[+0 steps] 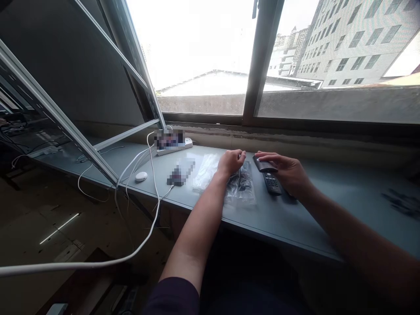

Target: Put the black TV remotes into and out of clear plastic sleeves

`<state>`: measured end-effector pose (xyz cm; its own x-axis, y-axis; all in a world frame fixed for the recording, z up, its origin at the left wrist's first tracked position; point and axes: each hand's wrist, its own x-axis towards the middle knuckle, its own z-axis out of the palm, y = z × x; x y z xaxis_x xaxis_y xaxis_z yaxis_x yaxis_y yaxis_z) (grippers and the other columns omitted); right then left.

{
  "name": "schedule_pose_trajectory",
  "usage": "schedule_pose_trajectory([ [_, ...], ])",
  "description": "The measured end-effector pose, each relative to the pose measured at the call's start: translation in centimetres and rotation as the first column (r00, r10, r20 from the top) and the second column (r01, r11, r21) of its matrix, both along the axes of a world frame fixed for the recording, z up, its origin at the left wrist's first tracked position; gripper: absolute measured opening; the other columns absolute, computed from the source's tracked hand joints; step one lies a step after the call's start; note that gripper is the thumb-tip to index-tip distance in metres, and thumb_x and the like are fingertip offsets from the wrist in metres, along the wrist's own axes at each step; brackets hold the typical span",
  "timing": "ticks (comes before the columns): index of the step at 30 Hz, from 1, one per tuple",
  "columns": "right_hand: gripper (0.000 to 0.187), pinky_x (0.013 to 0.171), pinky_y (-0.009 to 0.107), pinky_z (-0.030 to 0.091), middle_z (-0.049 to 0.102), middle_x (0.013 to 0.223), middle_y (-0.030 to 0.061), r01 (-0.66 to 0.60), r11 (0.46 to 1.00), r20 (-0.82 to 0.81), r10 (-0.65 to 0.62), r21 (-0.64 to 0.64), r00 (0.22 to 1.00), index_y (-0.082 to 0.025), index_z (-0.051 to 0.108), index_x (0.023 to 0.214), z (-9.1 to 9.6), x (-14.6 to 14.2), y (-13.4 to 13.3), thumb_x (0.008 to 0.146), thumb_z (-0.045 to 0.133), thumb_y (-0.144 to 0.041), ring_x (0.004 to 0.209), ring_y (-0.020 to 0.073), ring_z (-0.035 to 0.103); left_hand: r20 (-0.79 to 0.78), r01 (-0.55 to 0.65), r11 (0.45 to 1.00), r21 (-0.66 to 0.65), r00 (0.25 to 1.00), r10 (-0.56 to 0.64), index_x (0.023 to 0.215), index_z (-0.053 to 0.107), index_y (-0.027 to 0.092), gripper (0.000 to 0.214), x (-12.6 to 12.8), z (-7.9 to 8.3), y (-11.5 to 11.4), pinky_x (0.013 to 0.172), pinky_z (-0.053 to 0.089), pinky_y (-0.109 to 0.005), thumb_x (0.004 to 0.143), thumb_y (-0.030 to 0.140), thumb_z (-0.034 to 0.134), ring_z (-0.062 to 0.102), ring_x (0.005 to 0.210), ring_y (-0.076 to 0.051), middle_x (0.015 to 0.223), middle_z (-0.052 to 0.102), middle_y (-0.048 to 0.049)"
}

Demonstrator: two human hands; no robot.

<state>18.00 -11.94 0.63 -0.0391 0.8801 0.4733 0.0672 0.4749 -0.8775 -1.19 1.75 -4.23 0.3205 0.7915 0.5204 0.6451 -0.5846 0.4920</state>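
My right hand point(290, 173) is closed around a dark remote control point(265, 165), whose buttons do not show. Just below it lies a black remote control point(272, 183) with its buttons facing up. Another dark item rests partly hidden under my right hand. My left hand point(231, 162) is closed, fingers curled together, above a clear plastic bag point(243, 190) with dark contents. What those fingers hold, if anything, cannot be made out. Left of that wrist, more clear plastic bags point(206, 170) lie flat on the blue-grey table point(315, 218).
A white power strip point(188, 142) stands near the wall, with white cables point(154, 188) running off the table. A round white disc point(141, 176) and a blurred-out device point(179, 174) sit to the left. Dark cords point(402, 203) lie far right. A metal frame point(82, 146) slants at left.
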Motion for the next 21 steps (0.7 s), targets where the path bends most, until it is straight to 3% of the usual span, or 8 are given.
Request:
schedule_pose_trajectory([
  [4, 0.029, 0.108, 0.055, 0.069, 0.087, 0.117, 0.0047, 0.037, 0.996, -0.031, -0.040, -0.075, 0.999, -0.034, 0.090, 0.102, 0.0, -0.2, -0.1, 0.078, 0.107, -0.038, 0.129, 0.0383, 0.077, -0.007, -0.008, 1.000, -0.018, 1.000, 0.008, 0.083, 0.077, 0.023, 0.043, 0.0, 0.2, -0.1, 0.070, 0.034, -0.035, 0.114, 0.041, 0.054, 0.063, 0.073, -0.021, 0.084, 0.079, -0.0092],
  [8, 0.028, 0.084, 0.044, 0.075, 0.086, 0.104, 0.0042, 0.009, 0.973, -0.085, -0.029, -0.232, 0.996, -0.032, 0.088, 0.107, -0.8, 0.1, 0.4, 0.085, 0.102, -0.043, 0.100, 0.0305, 0.082, -0.013, -0.005, 1.000, -0.012, 1.000, 0.005, 0.084, 0.078, 0.023, 0.044, 0.1, 0.0, -0.1, 0.070, 0.034, -0.035, 0.115, 0.042, 0.054, 0.062, 0.072, -0.021, 0.083, 0.079, -0.0087],
  [11, 0.024, 0.060, 0.035, 0.070, 0.084, 0.106, 0.0057, -0.146, 0.919, -0.272, 0.044, -0.367, 0.961, -0.028, 0.085, 0.106, -1.1, 0.3, 0.9, 0.094, 0.092, -0.047, 0.079, 0.0232, 0.078, -0.009, 0.000, 1.000, 0.004, 1.000, 0.000, 0.085, 0.079, 0.023, 0.045, 0.1, -0.2, 0.0, 0.070, 0.034, -0.034, 0.115, 0.043, 0.053, 0.061, 0.072, -0.021, 0.083, 0.079, -0.0084],
  [14, 0.020, 0.040, 0.024, 0.054, 0.082, 0.102, 0.0050, -0.298, 0.846, -0.428, 0.093, -0.443, 0.899, -0.028, 0.081, 0.111, -0.9, 0.5, 1.2, 0.100, 0.082, -0.045, 0.061, 0.0155, 0.065, -0.003, 0.003, 1.000, 0.015, 1.000, -0.003, 0.085, 0.078, 0.023, 0.045, 0.0, -0.3, 0.1, 0.071, 0.034, -0.034, 0.115, 0.044, 0.053, 0.061, 0.072, -0.021, 0.083, 0.079, -0.0086],
  [17, 0.025, 0.035, 0.024, 0.044, 0.077, 0.090, 0.0046, -0.384, 0.780, -0.505, 0.103, -0.493, 0.857, -0.027, 0.078, 0.113, -0.7, 0.9, 1.3, 0.106, 0.072, -0.051, 0.051, 0.0141, 0.053, 0.002, 0.009, 1.000, 0.018, 1.000, -0.009, 0.084, 0.077, 0.022, 0.045, 0.0, -0.3, 0.1, 0.070, 0.034, -0.034, 0.115, 0.043, 0.052, 0.060, 0.071, -0.020, 0.082, 0.078, -0.0085],
  [21, 0.027, 0.042, 0.027, 0.051, 0.076, 0.091, 0.0055, -0.433, 0.742, -0.574, 0.081, -0.511, 0.815, -0.028, 0.078, 0.124, -0.4, 1.1, 1.4, 0.107, 0.067, -0.047, 0.058, 0.0177, 0.057, -0.003, 0.006, 1.000, 0.007, 1.000, -0.006, 0.085, 0.078, 0.022, 0.045, 0.0, -0.1, 0.0, 0.071, 0.036, -0.034, 0.115, 0.042, 0.052, 0.061, 0.072, -0.020, 0.083, 0.079, -0.0087],
])
